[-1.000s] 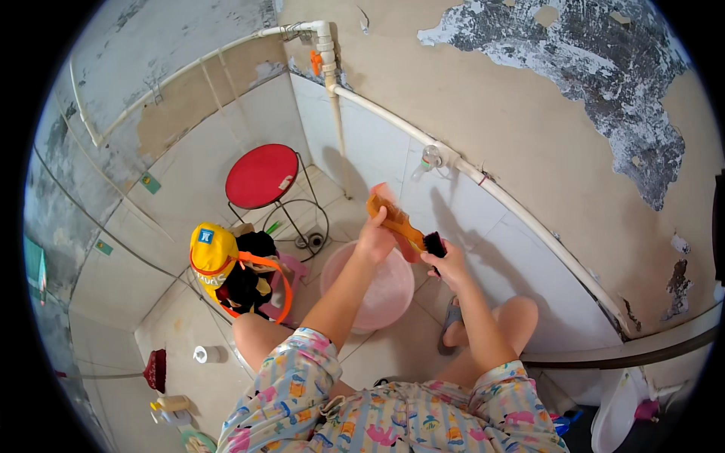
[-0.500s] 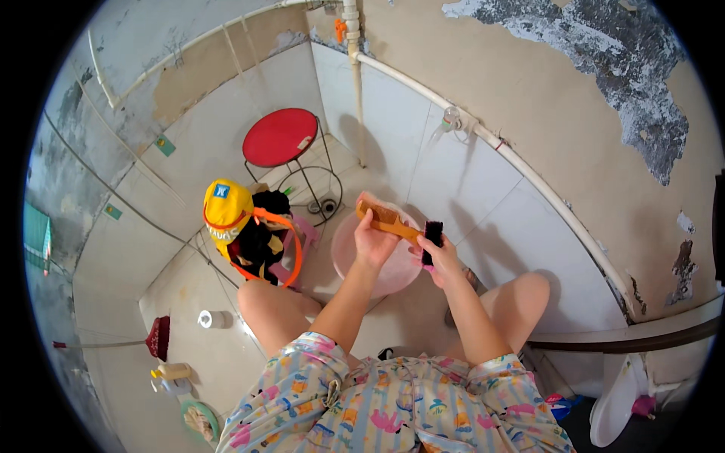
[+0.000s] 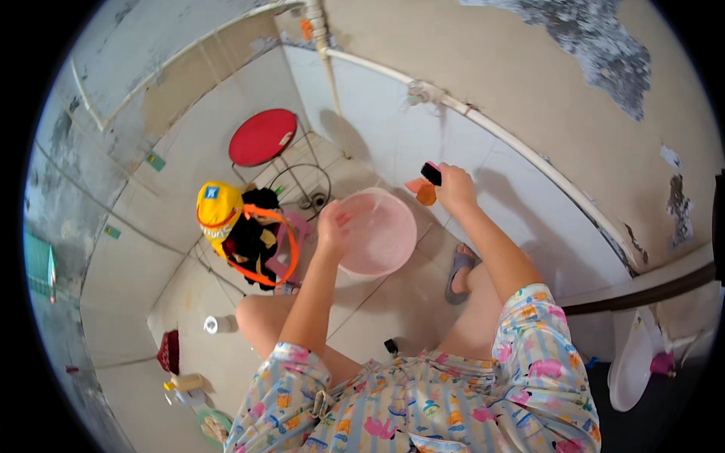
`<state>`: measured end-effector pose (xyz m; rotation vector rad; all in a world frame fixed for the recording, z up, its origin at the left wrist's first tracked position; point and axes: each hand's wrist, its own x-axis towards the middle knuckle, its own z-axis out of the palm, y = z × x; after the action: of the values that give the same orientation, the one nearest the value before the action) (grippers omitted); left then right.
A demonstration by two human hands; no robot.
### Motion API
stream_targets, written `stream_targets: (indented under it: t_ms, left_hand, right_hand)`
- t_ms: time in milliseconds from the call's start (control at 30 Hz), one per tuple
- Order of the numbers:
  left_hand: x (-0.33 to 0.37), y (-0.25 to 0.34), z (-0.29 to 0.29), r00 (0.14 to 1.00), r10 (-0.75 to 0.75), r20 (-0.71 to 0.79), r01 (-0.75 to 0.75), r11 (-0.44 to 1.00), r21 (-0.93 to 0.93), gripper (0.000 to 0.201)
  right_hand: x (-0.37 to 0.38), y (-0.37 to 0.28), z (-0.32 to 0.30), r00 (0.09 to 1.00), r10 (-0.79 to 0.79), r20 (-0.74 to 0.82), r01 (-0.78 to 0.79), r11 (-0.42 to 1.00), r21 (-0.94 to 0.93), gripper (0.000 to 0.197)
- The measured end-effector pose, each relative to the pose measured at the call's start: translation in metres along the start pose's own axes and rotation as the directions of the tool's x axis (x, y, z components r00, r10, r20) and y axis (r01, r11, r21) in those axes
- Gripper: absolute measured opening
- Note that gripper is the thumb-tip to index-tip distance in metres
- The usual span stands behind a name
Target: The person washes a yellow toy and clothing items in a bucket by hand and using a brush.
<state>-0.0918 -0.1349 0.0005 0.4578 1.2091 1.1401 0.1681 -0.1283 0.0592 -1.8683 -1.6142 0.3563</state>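
Observation:
My right hand (image 3: 455, 190) is raised to the right of the basin, closed round a small scrub brush (image 3: 431, 174) with black bristles and a pink back. An orange-tan item (image 3: 425, 195) hangs just under the brush at the same hand; its kind and how it is gripped are partly hidden. At the left rim of the pale pink basin (image 3: 390, 264), my left hand (image 3: 332, 229) reaches over with fingers stretched out and slightly blurred, nothing visible in them. Streaks of water show over the liquid beside those fingers.
Left of the basin, a yellow, black and orange bag (image 3: 225, 208) rests on a pink stool (image 3: 297, 230). A red round stool (image 3: 263, 137) stands behind. A white wall pipe (image 3: 521, 153) runs along the right. A white container (image 3: 214, 325) and bottles (image 3: 183, 383) are at the left.
My left hand has let go of the orange-tan item and moved left to the basin's rim. My right hand has risen up and right with the brush and that item. The view has shifted slightly.

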Motion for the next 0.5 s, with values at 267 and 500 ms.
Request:
stream_targets:
  t_ms: [267,500]
  left_hand:
    - [0.007,-0.021,0.026,0.86,0.476,0.185,-0.507,0.837,0.206,0.035]
    - [-0.101,-0.046,0.193,0.647,0.554,0.524,-0.688,0.72,0.089,0.029]
  right_hand:
    - [-0.054,0.046,-0.136,0.983,0.12,-0.136,-0.05,0.899,0.436,0.024]
    - [-0.207,0.149,-0.207,0.782,0.338,-0.524,-0.326,0.938,0.118,0.027]
